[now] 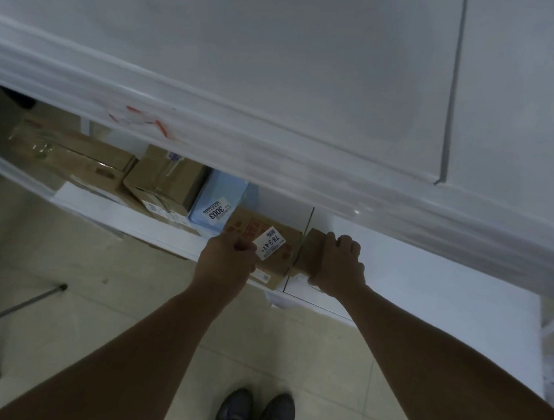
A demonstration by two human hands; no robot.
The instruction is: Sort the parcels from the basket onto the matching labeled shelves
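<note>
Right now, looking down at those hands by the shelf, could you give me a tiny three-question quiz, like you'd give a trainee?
1. True or false: both hands are on the same cardboard box.
2. Which number shows on the blue parcel's sticker? A) 3003 B) 7184 C) 5520
3. What lies immediately left of the blue parcel on the shelf?

Key:
1. True; the left hand is at its label end, the right hand grips its other end.
2. A
3. Stacked brown boxes.

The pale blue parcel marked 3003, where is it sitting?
The pale blue parcel sits on the white shelf, left of centre, between stacked brown boxes and the held cardboard box.
</note>
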